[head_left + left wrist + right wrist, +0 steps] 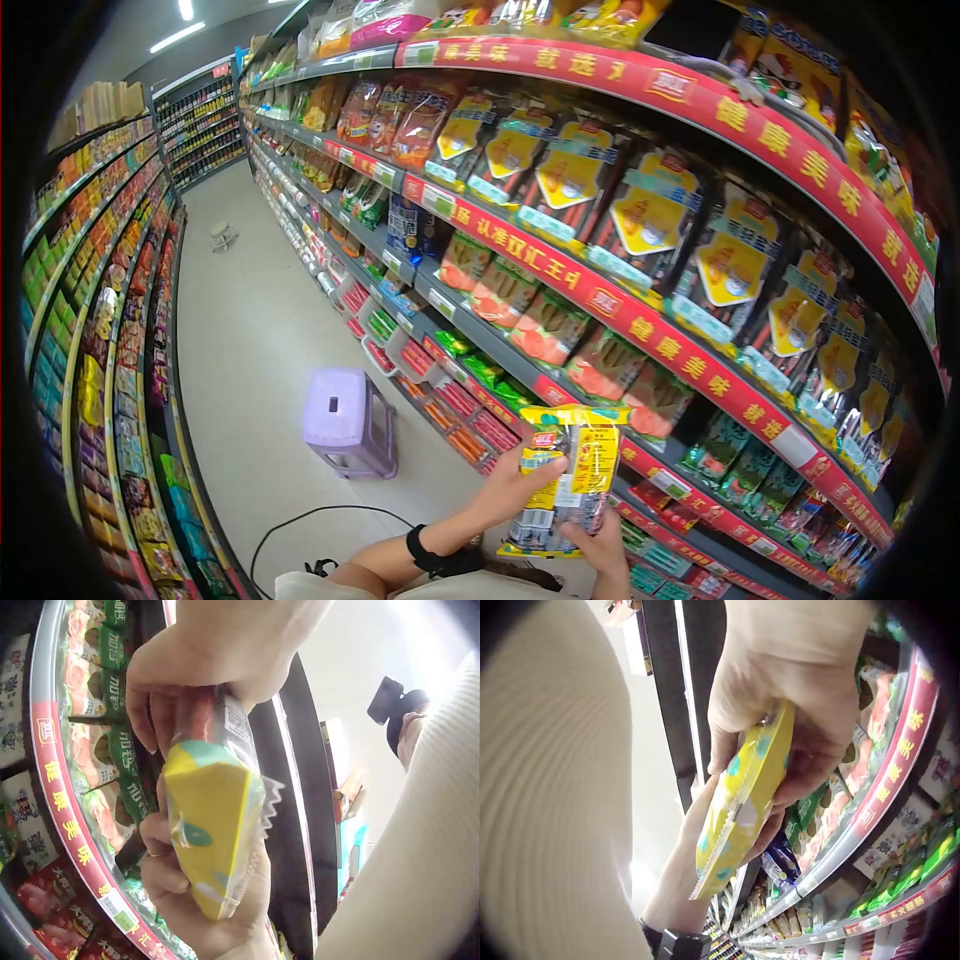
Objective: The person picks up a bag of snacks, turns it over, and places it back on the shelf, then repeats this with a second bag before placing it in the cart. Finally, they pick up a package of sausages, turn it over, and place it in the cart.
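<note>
A yellow-and-clear pack of sausages [595, 455] is held up in front of the shelves, its printed back with a barcode facing the head camera. My left hand [515, 490] grips its left side, thumb across the front. My right hand [603, 553] holds the lower right corner, thumb on the front and fingers behind. From the left wrist, the pack's yellow end [206, 825] shows, with dark reddish sausage above it. The right wrist view shows the crimped yellow edge [746, 802] between both hands.
A tall shelf with red price strips [600, 300] runs along the right, stocked with similar sausage packs [645, 215]. A purple stool [340, 410] stands in the aisle. Another stocked shelf [95, 330] lines the left. A black cable [320, 508] loops near my left arm.
</note>
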The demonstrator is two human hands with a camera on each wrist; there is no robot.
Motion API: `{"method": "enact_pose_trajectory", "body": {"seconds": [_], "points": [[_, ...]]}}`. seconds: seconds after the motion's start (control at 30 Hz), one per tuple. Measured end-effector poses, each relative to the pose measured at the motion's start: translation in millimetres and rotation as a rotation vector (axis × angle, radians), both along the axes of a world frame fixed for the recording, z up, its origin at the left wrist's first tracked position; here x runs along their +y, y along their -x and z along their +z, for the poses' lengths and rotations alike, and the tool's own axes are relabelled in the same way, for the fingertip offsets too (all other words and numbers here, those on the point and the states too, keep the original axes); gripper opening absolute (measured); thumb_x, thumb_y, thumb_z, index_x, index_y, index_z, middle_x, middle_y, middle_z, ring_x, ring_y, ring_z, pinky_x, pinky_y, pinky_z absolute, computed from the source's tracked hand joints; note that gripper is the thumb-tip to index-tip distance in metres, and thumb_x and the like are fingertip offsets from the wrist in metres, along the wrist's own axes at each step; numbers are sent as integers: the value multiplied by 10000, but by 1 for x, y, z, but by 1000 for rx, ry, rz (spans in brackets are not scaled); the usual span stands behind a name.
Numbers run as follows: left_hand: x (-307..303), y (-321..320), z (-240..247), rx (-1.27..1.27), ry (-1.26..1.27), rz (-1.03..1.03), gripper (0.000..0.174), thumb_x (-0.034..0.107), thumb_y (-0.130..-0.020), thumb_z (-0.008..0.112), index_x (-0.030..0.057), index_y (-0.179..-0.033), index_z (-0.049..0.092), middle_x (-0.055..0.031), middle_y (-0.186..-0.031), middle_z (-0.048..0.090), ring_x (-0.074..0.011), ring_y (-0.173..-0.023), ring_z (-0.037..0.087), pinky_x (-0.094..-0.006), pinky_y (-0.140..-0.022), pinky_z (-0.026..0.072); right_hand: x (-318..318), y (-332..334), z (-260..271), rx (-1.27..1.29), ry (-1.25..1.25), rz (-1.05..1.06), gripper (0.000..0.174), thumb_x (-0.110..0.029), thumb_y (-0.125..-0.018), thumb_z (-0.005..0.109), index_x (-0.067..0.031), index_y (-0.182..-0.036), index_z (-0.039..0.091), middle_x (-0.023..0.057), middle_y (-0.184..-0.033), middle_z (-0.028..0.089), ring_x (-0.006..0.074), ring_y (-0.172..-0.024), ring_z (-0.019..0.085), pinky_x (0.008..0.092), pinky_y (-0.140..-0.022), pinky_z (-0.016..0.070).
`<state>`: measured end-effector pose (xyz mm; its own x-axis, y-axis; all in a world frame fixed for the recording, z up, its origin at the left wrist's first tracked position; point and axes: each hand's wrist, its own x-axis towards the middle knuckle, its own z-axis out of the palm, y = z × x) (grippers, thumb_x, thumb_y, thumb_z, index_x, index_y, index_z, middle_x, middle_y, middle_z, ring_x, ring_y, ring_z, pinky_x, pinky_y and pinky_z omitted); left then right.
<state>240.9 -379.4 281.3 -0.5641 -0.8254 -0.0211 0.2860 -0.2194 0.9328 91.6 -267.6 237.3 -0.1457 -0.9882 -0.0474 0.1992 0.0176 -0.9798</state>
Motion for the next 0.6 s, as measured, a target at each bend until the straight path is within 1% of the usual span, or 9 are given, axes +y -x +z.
{"method": "enact_pose_trajectory", "body": {"seconds": [0.07,0.17,0.2,0.43,0.5,0.53,0.57,0.6], "points": [[-12,-10,-3,18,-25,-54,343,193,-895,611,-18,-1150,522,-52,-1003,625,-83,-885,577,-253,-765,485,-9,-16,17,-16,-65,-2,433,-153,-783,725,26,-1118,517,63,-1008,625,123,-878,593,284,-795,481],[-25,-19,-4,67,-32,-29,348,203,-896,609,-15,-1152,520,-47,-993,627,-81,-872,579,-249,-760,485,-19,-23,5,65,-34,-25,425,-148,-787,719,22,-1120,519,63,-1010,623,123,-877,593,282,-792,480],[-29,-22,-5,42,-33,-28,341,217,-899,605,-10,-1141,525,-44,-988,627,-78,-862,580,-246,-750,486,-22,-26,5,78,10,-35,330,-127,-823,686,14,-1086,545,61,-966,640,114,-858,591,279,-790,474],[-59,-38,-8,85,-21,-27,326,227,-908,590,-5,-1129,533,-37,-986,626,-73,-858,582,-242,-741,487,-51,-50,27,102,-56,-65,364,-103,-822,676,18,-1131,528,49,-1011,622,107,-905,569,281,-825,455],[-70,-43,-3,115,-23,-20,324,239,-908,582,6,-1132,551,-35,-1005,628,-85,-876,589,-240,-767,478,-63,-56,32,75,-4,-70,379,-96,-819,676,26,-1143,522,51,-1011,618,107,-900,569,281,-819,458],[-74,-50,1,46,-33,-63,359,262,-927,548,9,-1180,521,-47,-1086,603,-103,-962,573,-253,-819,465,-68,-54,34,149,-3,-29,382,-97,-815,683,32,-1136,520,56,-1010,615,108,-891,568,282,-813,460],[-78,-53,-3,44,-41,-76,359,262,-927,548,9,-1180,521,-47,-1086,603,-103,-962,573,-253,-819,465,-73,-55,37,147,-12,-41,382,-97,-815,683,32,-1136,520,56,-1010,615,108,-891,568,282,-813,460],[-82,-52,-11,127,-47,2,394,293,-938,522,9,-1209,488,-51,-1092,596,-95,-966,562,-265,-834,459,-78,-57,40,164,22,-39,376,-103,-816,686,31,-1128,524,50,-1002,610,105,-883,566,279,-809,460]]}}
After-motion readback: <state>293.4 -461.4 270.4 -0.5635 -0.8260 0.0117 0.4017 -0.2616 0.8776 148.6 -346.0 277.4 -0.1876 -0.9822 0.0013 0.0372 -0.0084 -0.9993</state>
